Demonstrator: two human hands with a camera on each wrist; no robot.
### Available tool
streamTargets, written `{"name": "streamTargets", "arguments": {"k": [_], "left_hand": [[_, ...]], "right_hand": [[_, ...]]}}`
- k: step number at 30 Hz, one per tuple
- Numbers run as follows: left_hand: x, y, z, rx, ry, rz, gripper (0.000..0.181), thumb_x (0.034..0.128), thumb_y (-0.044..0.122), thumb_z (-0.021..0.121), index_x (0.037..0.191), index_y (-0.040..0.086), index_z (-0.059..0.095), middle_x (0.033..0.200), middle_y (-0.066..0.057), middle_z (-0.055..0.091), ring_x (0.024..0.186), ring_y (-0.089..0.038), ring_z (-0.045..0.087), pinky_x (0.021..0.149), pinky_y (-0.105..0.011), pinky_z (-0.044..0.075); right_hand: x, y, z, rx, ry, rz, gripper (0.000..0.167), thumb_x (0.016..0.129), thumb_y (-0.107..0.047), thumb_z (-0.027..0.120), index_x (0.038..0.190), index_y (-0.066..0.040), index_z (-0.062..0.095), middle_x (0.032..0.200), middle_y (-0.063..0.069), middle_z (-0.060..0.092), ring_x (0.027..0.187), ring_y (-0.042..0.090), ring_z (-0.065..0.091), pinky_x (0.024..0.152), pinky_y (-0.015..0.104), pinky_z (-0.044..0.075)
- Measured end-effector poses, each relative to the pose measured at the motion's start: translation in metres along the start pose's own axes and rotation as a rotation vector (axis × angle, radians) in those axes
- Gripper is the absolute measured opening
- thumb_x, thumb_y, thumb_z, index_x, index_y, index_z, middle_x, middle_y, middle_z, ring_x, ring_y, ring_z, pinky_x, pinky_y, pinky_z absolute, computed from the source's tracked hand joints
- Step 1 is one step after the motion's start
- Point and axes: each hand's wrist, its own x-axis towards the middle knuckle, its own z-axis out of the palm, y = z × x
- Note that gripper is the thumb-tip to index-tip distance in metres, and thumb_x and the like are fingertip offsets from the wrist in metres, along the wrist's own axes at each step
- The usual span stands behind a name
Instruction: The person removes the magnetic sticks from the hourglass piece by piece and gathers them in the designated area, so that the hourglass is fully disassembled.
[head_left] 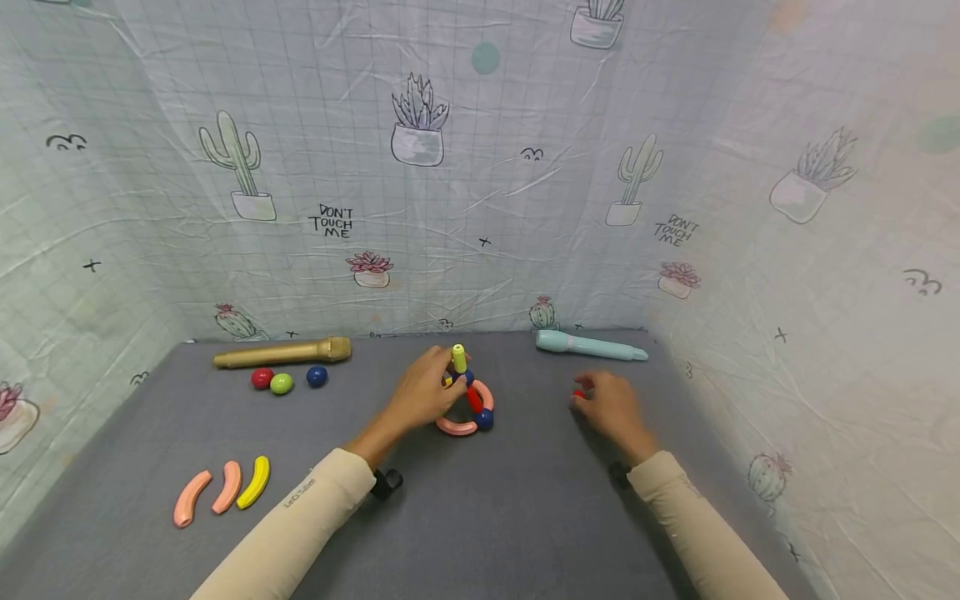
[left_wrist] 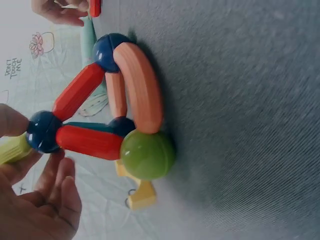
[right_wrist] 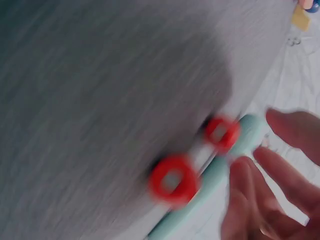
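My left hand point(head_left: 429, 388) pinches the top blue ball point(left_wrist: 44, 132) of a magnetic stick-and-ball frame. A yellow-green stick point(head_left: 459, 358) rises from that ball. Red sticks point(left_wrist: 89, 142) slope down from it to a base of curved peach sticks point(left_wrist: 140, 87), with a green ball point(left_wrist: 148, 154) at one corner and a blue ball point(head_left: 484, 418) at another. My right hand point(head_left: 609, 406) hovers low with thumb and fingers apart, beside a pair of red wheels point(right_wrist: 174, 181) with grey hubs; the right wrist view is blurred and shows no clear contact.
A gold microphone-shaped thing point(head_left: 282, 352) and a pale teal one point(head_left: 591, 345) lie along the back edge. At left are a red ball point(head_left: 262, 378), a green ball point(head_left: 282, 384), a blue ball point(head_left: 317, 377), peach curved sticks point(head_left: 227, 487) and a yellow curved stick point(head_left: 253, 482). A yellow piece point(left_wrist: 142, 195) stands behind the frame.
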Motion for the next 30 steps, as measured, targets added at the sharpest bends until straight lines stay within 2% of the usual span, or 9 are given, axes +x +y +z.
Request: {"name": "streamTargets", "arguments": {"k": [3, 5, 7, 9, 14, 19, 24, 30], "left_hand": [[0.0, 0.001, -0.003, 0.065, -0.037, 0.033, 0.032, 0.1, 0.019, 0.067, 0.13, 0.009, 0.069, 0.107, -0.01, 0.063, 0.092, -0.023, 0.058, 0.076, -0.035, 0.047], [0.0, 0.001, -0.005, 0.088, -0.059, 0.041, 0.035, 0.101, 0.02, 0.065, 0.134, 0.007, 0.067, 0.106, -0.012, 0.061, 0.088, -0.021, 0.053, 0.074, -0.034, 0.044], [0.0, 0.001, -0.006, 0.088, -0.069, 0.041, 0.037, 0.1016, 0.021, 0.065, 0.136, 0.005, 0.065, 0.108, -0.013, 0.062, 0.086, -0.02, 0.052, 0.073, -0.033, 0.042], [0.0, 0.0, -0.006, 0.053, -0.059, 0.026, 0.037, 0.1015, 0.02, 0.067, 0.136, 0.006, 0.064, 0.11, -0.013, 0.064, 0.088, -0.021, 0.057, 0.074, -0.033, 0.045], [-0.001, -0.006, -0.002, -0.092, 0.032, -0.04, 0.029, 0.097, 0.019, 0.078, 0.122, 0.011, 0.066, 0.11, -0.008, 0.073, 0.085, -0.018, 0.069, 0.073, -0.032, 0.055], [-0.002, -0.009, 0.001, -0.133, 0.097, -0.066, 0.021, 0.0947, 0.024, 0.082, 0.11, 0.015, 0.07, 0.106, -0.004, 0.078, 0.077, -0.013, 0.069, 0.067, -0.03, 0.055], [-0.004, -0.009, 0.002, -0.119, 0.119, -0.069, 0.021, 0.0944, 0.026, 0.083, 0.11, 0.017, 0.072, 0.104, -0.003, 0.079, 0.077, -0.013, 0.069, 0.068, -0.031, 0.055], [-0.005, -0.008, 0.002, -0.134, 0.123, -0.072, 0.021, 0.0944, 0.024, 0.083, 0.11, 0.016, 0.072, 0.104, -0.002, 0.077, 0.079, -0.014, 0.069, 0.071, -0.032, 0.056]], "right_hand": [[0.003, -0.016, 0.003, 0.03, 0.087, -0.028, 0.03, 0.089, -0.017, 0.084, 0.117, -0.007, 0.078, 0.109, 0.013, 0.079, 0.09, 0.029, 0.077, 0.081, 0.051, 0.058], [0.006, -0.03, 0.004, 0.075, 0.139, -0.074, 0.028, 0.09, -0.016, 0.085, 0.116, -0.008, 0.078, 0.108, 0.011, 0.079, 0.085, 0.026, 0.076, 0.078, 0.049, 0.058], [0.008, -0.046, 0.005, 0.135, 0.175, -0.138, 0.027, 0.09, -0.015, 0.085, 0.116, -0.009, 0.078, 0.107, 0.011, 0.078, 0.083, 0.025, 0.076, 0.076, 0.047, 0.059], [0.011, -0.064, 0.007, 0.203, 0.19, -0.2, 0.027, 0.091, -0.015, 0.085, 0.116, -0.01, 0.078, 0.106, 0.009, 0.078, 0.082, 0.023, 0.075, 0.075, 0.045, 0.06], [0.018, -0.104, 0.011, 0.343, 0.14, -0.335, 0.032, 0.096, -0.021, 0.081, 0.126, -0.012, 0.074, 0.113, 0.008, 0.077, 0.09, 0.022, 0.075, 0.081, 0.042, 0.062], [0.026, -0.135, 0.015, 0.422, 0.068, -0.41, 0.038, 0.098, -0.025, 0.079, 0.134, -0.015, 0.07, 0.12, 0.005, 0.075, 0.105, 0.023, 0.074, 0.087, 0.042, 0.062], [0.033, -0.152, 0.022, 0.487, 0.048, -0.413, 0.029, 0.099, -0.019, 0.077, 0.127, -0.013, 0.072, 0.116, 0.004, 0.076, 0.1, 0.02, 0.076, 0.085, 0.041, 0.063], [0.038, -0.155, 0.024, 0.605, 0.04, -0.319, 0.021, 0.101, -0.016, 0.075, 0.12, -0.008, 0.073, 0.106, 0.006, 0.078, 0.087, 0.017, 0.075, 0.078, 0.032, 0.062]]}}
